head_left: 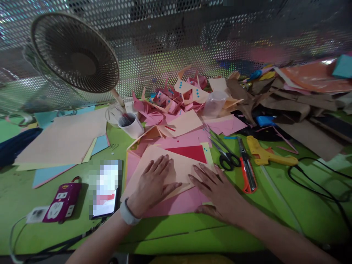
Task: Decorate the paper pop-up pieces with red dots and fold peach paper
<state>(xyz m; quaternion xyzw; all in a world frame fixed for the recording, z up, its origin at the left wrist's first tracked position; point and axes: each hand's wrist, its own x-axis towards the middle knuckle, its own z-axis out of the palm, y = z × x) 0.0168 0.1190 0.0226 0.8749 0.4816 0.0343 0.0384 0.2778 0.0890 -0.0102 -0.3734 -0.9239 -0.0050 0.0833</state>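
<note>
- Green tabletop [176, 234] runs under everything, backed at 12 o'clock by a perforated metal screen [170, 44] that shuts off the room behind.
- At 10 o'clock a round desk fan [74, 51] leans over a spread of large paper sheets [63, 141], peach on top with blue and yellow edges showing beneath.
- Left hand [152, 185] lies flat, fingers [162, 165] spread and holding nothing, pressing a peach paper sheet [176, 167] at the centre; a pale band sits on the wrist.
- Right hand [217, 194] is likewise flat and open on the same sheet's 3 o'clock edge, over pink paper.
- Just beyond the fingertips a red triangle [189, 153] of paper lies on the sheet.
- White cup [131, 124] at 11 o'clock holds dark contents, too blurred to name; a clear plastic cup [216, 102] stands among folded pink and cream paper pieces [178, 95] at 12 o'clock.
- Scissors [224, 154], a red utility knife [247, 170] and a yellow glue gun [265, 154] lie side by side at 2 o'clock, near the right hand.
- Phone [107, 189] and a maroon power strip [62, 201] rest at 8 o'clock.
- Bare green remains along the near edge and at 4 o'clock, crossed by a black cable [319, 187].
</note>
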